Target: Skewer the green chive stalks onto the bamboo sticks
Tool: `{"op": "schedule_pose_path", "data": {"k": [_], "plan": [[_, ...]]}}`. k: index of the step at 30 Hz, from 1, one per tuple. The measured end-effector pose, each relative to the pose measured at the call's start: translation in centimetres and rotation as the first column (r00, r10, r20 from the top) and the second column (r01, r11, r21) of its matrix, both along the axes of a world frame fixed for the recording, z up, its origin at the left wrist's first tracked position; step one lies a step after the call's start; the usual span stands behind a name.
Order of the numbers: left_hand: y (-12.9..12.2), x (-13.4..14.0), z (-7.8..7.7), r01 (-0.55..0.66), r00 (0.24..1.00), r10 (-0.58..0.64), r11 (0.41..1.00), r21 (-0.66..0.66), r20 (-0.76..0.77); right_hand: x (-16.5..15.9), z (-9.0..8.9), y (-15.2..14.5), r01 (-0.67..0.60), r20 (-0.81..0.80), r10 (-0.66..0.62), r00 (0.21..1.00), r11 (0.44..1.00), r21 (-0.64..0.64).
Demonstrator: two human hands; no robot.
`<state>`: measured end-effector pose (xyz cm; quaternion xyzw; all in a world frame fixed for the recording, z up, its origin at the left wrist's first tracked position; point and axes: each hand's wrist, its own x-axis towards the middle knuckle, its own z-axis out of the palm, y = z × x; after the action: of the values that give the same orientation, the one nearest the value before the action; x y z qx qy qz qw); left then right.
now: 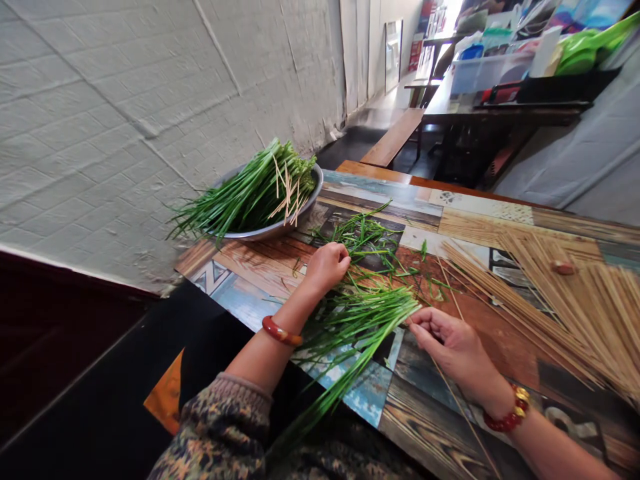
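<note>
A loose bunch of green chives lies across the near table edge, its long leaves hanging down toward my lap. My right hand pinches a thin bamboo skewer close to the pale cut ends of the chives. The skewer's tip is hidden at the fingertips, so I cannot tell whether it pierces a stalk. Beyond the bunch, my left hand is closed, its fingers curled beside a heap of chive scraps. What it holds, if anything, is hidden.
At the far left, a metal basin holds more chives with several skewers sticking out. Many bamboo skewers are spread over the right of the patchwork-patterned table. A wooden bench and a cluttered table stand behind; a white wall runs along the left.
</note>
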<state>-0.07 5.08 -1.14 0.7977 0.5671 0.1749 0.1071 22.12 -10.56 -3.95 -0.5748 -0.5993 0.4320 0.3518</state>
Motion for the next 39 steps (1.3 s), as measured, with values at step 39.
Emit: {"op": "schedule_pose_path", "data": {"k": [39], "plan": [[0.7,2.1,3.7,0.457,0.199,0.322,0.805,-0.378,0.926,-0.1,0.3,0.1,-0.02,0.059,0.017,0.998,0.998,0.052]]}}
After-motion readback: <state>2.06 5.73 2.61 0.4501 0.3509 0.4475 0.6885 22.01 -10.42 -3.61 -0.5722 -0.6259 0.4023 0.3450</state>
